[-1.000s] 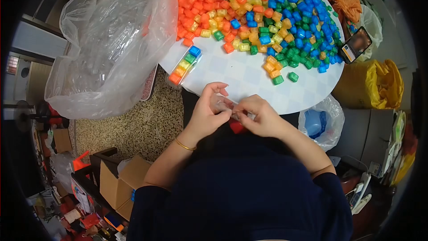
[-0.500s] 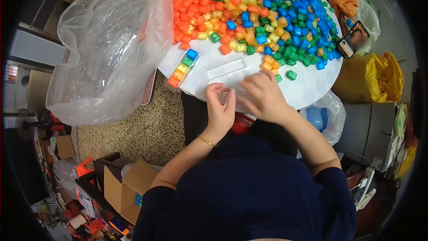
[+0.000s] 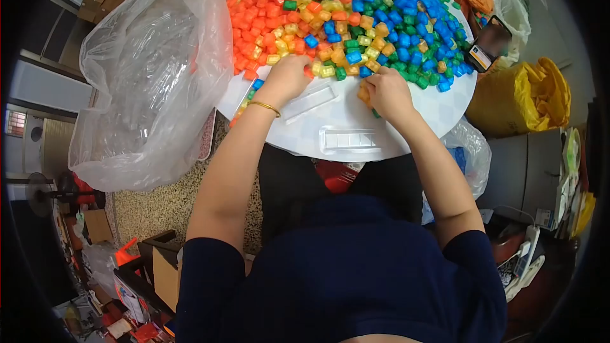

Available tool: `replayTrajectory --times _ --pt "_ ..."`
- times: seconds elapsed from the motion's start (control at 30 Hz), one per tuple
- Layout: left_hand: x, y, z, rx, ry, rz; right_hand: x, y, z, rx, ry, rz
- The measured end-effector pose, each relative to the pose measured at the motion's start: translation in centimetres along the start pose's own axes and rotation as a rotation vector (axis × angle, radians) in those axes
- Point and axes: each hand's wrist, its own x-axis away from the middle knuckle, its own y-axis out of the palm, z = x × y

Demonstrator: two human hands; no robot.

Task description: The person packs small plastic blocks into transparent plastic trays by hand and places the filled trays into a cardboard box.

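Translucent coloured cubes (image 3: 416, 25) lie heaped on the worktop (image 3: 432, 111), from 9 through 12 to 3 o'clock. At the heap's near edge, the left hand (image 3: 287, 79) has curled fingers at a red cube (image 3: 309, 72); the right hand (image 3: 392, 94) has bent fingers at orange cubes (image 3: 364, 94); grips cannot be told. Plain clear tray (image 3: 309, 103), 7 o'clock; compartmented tray (image 3: 352, 141), 6 o'clock; filled pack (image 3: 242, 111), 8 o'clock.

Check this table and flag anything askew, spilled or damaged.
Only the phone stands out, tilted at the table's edge. The cubes lie loose in a broad heap, but no damage shows.
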Motion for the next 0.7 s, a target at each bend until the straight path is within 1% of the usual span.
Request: replayTrajectory --times 0.13,0.2,0.23,0.3,0.33,0.37,0.43,0.47,0.5,0.57,0.6,0.67,0.7 --pt "0.2 -0.7 0.2 -0.020 0.020 -0.037 -0.7 -0.7 -0.3 0.064 -0.004 -0.081" --pt "1.2 -1.1 0.5 0.217 -0.097 0.084 -0.9 -0.8 -0.1 0.093 -0.024 -0.111" --pt "2.4 -1.3 1.1 0.214 -0.096 0.085 -0.9 -0.6 0.2 0.070 -0.006 -0.126" --pt "5.6 -1.1 2.5 0.149 0.167 0.242 -0.8 -0.5 0.3 0.040 0.020 -0.147" --pt "6.3 -0.2 2.4 0.092 0.262 0.304 -0.9 -0.7 0.1 0.077 0.008 -0.140" --pt "6.3 0.2 1.8 0.093 0.252 0.299 -0.9 -0.7 -0.1 0.114 -0.006 -0.134" --pt "4.7 0.1 0.2 0.062 0.185 0.420 -1.4 -0.3 0.0 0.146 0.007 -0.171" --pt "3.8 -0.1 0.0 0.145 0.122 0.394 -1.5 -0.3 0.0 0.183 0.027 -0.204" --pt "3.2 -0.1 0.0 0.147 0.121 0.398 -1.4 -0.3 0.0 0.186 0.023 -0.204" --pt "2.0 -0.5 1.0 0.113 -0.009 0.036 -1.4 -0.5 -0.2 0.177 0.016 -0.222" --pt "1.5 -0.2 1.2 0.113 -0.009 0.040 -1.5 -0.4 -0.2 0.179 0.013 -0.220" --pt "0.7 0.7 1.3 0.036 0.014 -0.080 -1.5 -0.3 -0.1 0.193 0.018 -0.225" --pt "0.4 1.0 1.1 0.037 0.019 -0.083 -1.6 -0.4 -0.1 0.195 0.023 -0.225"
